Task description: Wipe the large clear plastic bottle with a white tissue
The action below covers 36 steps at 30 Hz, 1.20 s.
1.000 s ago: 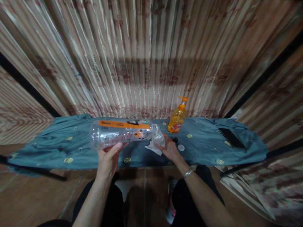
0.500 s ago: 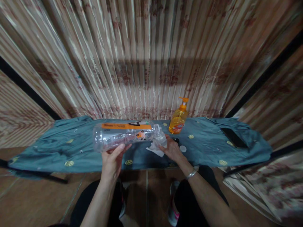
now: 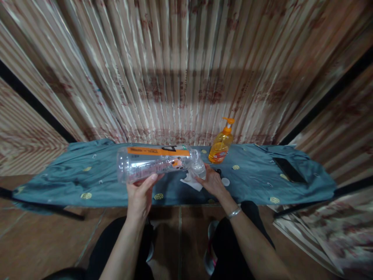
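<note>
My left hand is closed around a large clear plastic bottle with an orange label, which it holds on its side with the neck to the right. At that neck, my right hand is closed on a small clear plastic container, perhaps a small bottle or cup. The mouths of the two lie close together; whether they touch I cannot tell. Beneath the small container a white tissue lies crumpled on the cloth. A round white lid and a small black cap are just beyond my right fingers.
A pump bottle of orange liquid stands behind my right hand. Farther right lies a black phone. The teal patterned cloth covers a low narrow table, with a pleated curtain behind and black bars at both sides.
The large bottle has moved slightly to the right and tilted a little differently. My right hand stays on the small container. The whole view has shifted slightly.
</note>
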### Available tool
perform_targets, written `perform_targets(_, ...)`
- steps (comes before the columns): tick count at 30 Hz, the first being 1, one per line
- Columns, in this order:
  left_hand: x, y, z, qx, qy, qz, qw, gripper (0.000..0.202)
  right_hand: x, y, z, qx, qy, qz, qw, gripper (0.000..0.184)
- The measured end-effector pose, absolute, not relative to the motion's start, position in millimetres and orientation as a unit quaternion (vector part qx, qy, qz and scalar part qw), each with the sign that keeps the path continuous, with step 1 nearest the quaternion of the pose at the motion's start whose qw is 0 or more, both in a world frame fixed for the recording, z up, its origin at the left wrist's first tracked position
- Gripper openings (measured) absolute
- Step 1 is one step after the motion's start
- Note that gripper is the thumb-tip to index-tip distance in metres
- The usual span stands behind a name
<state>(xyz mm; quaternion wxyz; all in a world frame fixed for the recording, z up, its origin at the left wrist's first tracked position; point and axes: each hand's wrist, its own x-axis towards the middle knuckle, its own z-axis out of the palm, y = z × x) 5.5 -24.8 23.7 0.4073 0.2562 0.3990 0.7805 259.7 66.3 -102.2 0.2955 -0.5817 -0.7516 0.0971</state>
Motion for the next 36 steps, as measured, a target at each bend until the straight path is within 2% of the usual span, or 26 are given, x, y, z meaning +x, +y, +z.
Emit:
perform_targets(7, 11, -30, 21, 0.251, 0.403, 0.789, 0.389, 0.061, 263, 68, -111, -0.571, -0.756, 0.099, 0.305, 0.051)
perform_targets(21, 21, -34, 21, 0.289, 0.415, 0.788, 0.352, 0.048, 266, 71, -132, -0.558, -0.745, 0.094, 0.354, 0.067)
perform_targets(24, 24, -35, 23, 0.296, 0.408, 0.79, 0.349, 0.051, 266, 72, -137, -0.549, -0.744, 0.087, 0.371, 0.07)
perform_targets(30, 26, -35, 24, 0.298, 0.399, 0.8, 0.336, 0.056, 267, 71, -140, -0.53, -0.748, 0.08, 0.391, 0.066)
perform_targets(36, 28, -36, 27, 0.303, 0.416, 0.796, 0.318, 0.078, 267, 69, -135, -0.534, -0.754, 0.093, 0.372, 0.066)
